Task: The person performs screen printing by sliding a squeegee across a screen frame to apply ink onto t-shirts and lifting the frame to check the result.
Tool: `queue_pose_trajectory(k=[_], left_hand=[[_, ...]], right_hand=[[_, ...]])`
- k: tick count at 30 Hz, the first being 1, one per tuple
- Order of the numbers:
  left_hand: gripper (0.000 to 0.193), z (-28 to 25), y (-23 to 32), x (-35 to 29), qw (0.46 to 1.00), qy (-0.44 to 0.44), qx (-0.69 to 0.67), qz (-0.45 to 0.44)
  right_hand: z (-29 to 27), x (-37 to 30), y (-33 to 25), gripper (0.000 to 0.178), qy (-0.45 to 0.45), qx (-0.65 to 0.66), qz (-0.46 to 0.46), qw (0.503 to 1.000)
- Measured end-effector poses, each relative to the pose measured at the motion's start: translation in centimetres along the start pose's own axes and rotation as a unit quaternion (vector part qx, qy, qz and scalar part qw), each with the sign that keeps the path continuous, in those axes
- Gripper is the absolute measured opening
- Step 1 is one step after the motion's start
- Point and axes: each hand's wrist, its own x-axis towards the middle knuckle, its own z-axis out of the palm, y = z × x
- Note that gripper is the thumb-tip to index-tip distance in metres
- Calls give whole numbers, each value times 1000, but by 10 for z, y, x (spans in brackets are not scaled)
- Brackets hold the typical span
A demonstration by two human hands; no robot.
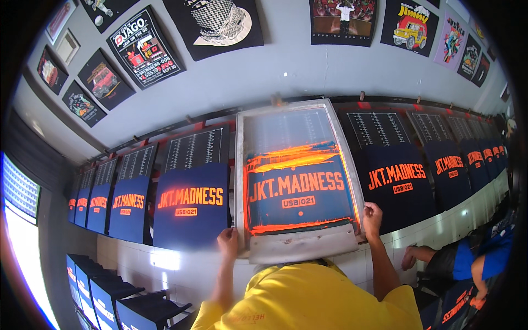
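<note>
Squeegee (303, 247) handle partly behind yellow-shirted shoulders (308, 300).

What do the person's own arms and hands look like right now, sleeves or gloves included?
Both hands are bare, with no gloves: the left hand and the right hand show no rings or wristbands that I can make out. The forearms are uncovered up to the elbows. A bright yellow t-shirt with short sleeves covers the shoulders, with a faint orange print near its lower left.
</note>
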Motion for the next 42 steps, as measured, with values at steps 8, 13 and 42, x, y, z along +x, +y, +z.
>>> queue_pose_trajectory(k=[8, 13, 42], left_hand=[[24, -14, 2, 5, 993, -29, 109, 30], [22, -13, -8, 10, 985, -17, 169, 44], [33, -158, 81, -98, 989, -24, 77, 127]], right_hand=[[2, -8, -11, 9, 9, 36, -6, 999], [13, -10, -7, 9, 27, 75, -23, 997], [-48, -162, -244, 45, -307, -96, -396, 860]])
